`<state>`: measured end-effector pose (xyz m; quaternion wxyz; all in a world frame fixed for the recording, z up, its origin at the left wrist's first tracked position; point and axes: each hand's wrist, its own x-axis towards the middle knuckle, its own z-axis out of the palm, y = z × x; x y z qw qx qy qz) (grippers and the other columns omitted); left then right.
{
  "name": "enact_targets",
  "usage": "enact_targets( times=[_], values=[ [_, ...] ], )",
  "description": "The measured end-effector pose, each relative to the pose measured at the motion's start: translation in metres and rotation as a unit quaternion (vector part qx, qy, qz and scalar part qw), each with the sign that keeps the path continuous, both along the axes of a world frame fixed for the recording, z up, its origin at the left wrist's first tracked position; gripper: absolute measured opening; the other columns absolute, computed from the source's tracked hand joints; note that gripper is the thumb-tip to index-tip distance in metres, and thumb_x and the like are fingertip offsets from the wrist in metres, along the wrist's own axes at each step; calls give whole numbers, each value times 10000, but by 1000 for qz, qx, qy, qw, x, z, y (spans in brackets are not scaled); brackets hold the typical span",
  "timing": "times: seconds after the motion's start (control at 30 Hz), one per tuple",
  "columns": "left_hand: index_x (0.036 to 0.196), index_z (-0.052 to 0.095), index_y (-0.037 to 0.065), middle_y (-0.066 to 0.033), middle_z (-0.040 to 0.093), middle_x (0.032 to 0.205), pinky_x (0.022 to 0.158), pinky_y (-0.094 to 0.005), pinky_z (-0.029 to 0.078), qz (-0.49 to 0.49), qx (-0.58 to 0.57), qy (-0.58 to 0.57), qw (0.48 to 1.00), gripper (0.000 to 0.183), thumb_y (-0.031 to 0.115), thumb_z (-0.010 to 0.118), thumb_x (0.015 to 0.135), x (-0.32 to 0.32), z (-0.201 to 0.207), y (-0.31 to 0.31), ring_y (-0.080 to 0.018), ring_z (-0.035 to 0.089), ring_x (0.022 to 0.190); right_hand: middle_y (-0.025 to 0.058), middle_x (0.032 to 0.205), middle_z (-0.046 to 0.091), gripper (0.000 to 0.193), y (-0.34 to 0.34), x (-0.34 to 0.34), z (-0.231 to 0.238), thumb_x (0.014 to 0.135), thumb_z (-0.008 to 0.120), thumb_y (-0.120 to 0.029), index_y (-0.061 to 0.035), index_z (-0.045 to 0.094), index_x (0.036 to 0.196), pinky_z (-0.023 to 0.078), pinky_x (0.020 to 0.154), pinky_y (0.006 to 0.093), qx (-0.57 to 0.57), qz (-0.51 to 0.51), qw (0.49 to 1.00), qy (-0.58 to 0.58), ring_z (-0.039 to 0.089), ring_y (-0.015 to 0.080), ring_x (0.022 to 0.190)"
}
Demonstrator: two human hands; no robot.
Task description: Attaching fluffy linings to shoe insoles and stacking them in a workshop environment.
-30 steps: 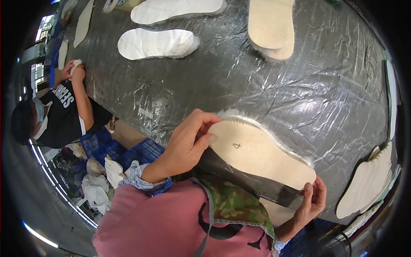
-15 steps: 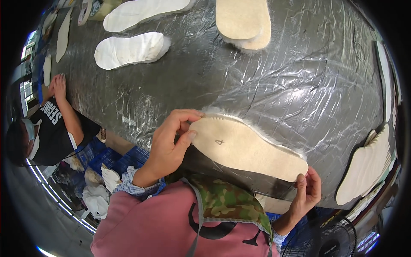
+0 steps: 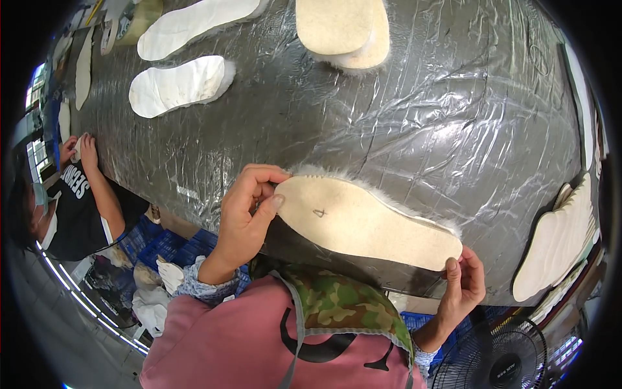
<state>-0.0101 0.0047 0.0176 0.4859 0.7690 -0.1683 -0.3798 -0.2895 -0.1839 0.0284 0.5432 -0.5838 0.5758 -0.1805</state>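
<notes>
I hold a cream felt insole [image 3: 363, 220] with a fuzzy fleece edge over the near rim of a table [image 3: 421, 123] wrapped in crinkled plastic film. My left hand [image 3: 249, 211] pinches its rounded end between thumb and fingers. My right hand [image 3: 463, 285] grips the narrow opposite end. A dark sheet [image 3: 324, 256] lies directly under the insole, between my two hands.
More insoles lie on the table: a stacked pair [image 3: 343, 29] at the far middle, two white ones [image 3: 175, 84] at the far left, a pile [image 3: 557, 240] at the right edge. A co-worker in a black shirt [image 3: 78, 201] works at the left. A fan [image 3: 505, 360] stands lower right.
The view has shifted, so the far insoles sit higher in the picture. Both hands keep the same grip on the insole. The co-worker's hands reach further along the table edge.
</notes>
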Motion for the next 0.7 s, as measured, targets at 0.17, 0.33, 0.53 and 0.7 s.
enact_targets(
  times=[0.17, 0.33, 0.53, 0.7],
  values=[
    [1103, 554, -27, -69, 567, 1123, 728, -222, 469, 5, 2, 17, 1000, 224, -68, 539, 883, 0, 1, -2, -80, 579, 800, 33, 837, 653, 245, -2, 3, 4, 867, 717, -48, 52, 647, 1080, 470, 634, 193, 6, -10, 1000, 13, 589, 73, 698],
    [1125, 533, -19, -91, 596, 1161, 784, -225, 475, 15, -2, 25, 1000, 253, -83, 520, 881, 1, 0, 0, -88, 599, 869, 26, 830, 657, 213, -4, 7, 7, 854, 697, 10, 48, 659, 1061, 458, 631, 181, 37, -31, 999, 4, 585, 64, 706],
    [1151, 514, -17, -77, 612, 1099, 825, -226, 456, 16, 7, 26, 1000, 241, -41, 520, 911, 2, -3, 1, -84, 580, 894, 31, 836, 668, 208, -4, 8, 2, 846, 712, 22, 44, 662, 1046, 501, 652, 194, 70, -44, 997, -10, 617, 71, 720],
    [1163, 508, -4, -67, 604, 1082, 838, -223, 446, 3, 10, 30, 999, 249, -2, 526, 914, 4, -9, 7, -101, 577, 950, 36, 828, 671, 190, -4, 6, -2, 848, 715, 12, 43, 663, 1028, 514, 644, 202, 55, -37, 998, -22, 626, 79, 716]
  ],
)
